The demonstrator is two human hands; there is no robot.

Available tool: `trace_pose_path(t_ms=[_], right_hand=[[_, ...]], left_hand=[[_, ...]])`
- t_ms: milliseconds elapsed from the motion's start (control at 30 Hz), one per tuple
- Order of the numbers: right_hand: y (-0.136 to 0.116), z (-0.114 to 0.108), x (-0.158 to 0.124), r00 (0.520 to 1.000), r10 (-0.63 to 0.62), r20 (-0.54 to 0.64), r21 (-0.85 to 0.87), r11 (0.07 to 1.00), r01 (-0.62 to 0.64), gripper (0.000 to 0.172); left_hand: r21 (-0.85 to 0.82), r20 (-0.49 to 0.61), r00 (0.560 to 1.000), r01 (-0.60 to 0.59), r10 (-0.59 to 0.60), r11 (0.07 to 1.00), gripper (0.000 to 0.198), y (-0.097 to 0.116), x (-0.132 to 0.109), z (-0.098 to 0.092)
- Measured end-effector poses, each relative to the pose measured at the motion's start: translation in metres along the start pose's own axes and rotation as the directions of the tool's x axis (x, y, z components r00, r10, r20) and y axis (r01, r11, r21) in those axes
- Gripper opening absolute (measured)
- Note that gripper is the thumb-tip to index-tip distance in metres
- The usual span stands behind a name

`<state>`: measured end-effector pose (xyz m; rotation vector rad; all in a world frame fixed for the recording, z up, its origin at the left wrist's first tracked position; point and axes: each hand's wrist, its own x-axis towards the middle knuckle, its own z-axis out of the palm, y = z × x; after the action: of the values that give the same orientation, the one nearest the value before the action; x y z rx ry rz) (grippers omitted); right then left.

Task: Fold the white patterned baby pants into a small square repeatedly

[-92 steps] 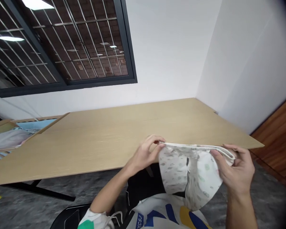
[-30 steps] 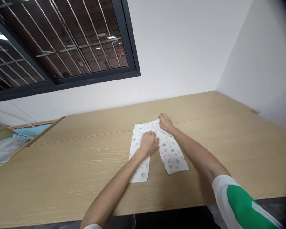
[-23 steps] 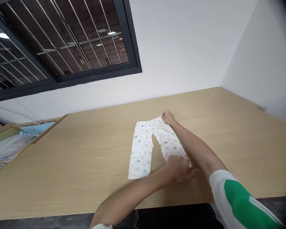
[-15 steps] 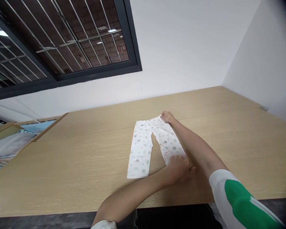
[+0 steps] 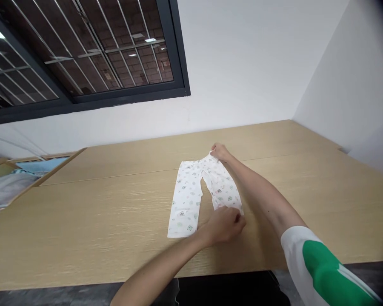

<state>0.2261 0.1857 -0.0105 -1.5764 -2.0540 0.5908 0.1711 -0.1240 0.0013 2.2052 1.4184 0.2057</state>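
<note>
A small pair of white baby trousers (image 5: 191, 191) with a tiny coloured print lies flat on the light wooden table (image 5: 98, 199), waistband away from me, legs spread toward me. My right hand (image 5: 219, 151) reaches far across and pinches the right corner of the waistband. My left hand (image 5: 225, 224) is closed on the hem of the right trouser leg, near the table's front. The left trouser leg lies free, untouched.
A wooden-framed cot (image 5: 15, 178) with light bedding stands off the table's left end. A dark-framed barred window (image 5: 83, 51) sits in the white wall behind. Another white wall (image 5: 354, 85) closes the right side. Dark floor shows below the table's front edge.
Three seconds ago I held the trousers up in both hands; now they lie spread on the table. My left hand moved from the middle to the right leg's hem and drew it slightly left.
</note>
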Motion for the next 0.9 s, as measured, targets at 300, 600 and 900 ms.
trace_pose_path(t_ms=[300, 600, 900], right_hand=[[-0.083, 0.031, -0.002, 0.998, -0.061, -0.003, 0.024, 0.998, 0.061, 0.036], [-0.136, 0.094, -0.028, 0.991, -0.094, 0.095, 0.013, 0.996, 0.093, 0.04], [-0.158, 0.095, -0.11, 0.771, -0.614, 0.171, 0.101, 0.789, 0.606, 0.043]], left_hand=[[-0.351, -0.164, 0.948, 0.201, -0.271, 0.915, 0.045, -0.046, -0.111, -0.014], [-0.174, -0.427, 0.719, 0.53, -0.549, 0.83, 0.04, -0.103, -0.169, 0.008], [0.227, -0.738, 0.655, 0.469, -0.164, 0.853, 0.024, -0.09, -0.173, 0.035]])
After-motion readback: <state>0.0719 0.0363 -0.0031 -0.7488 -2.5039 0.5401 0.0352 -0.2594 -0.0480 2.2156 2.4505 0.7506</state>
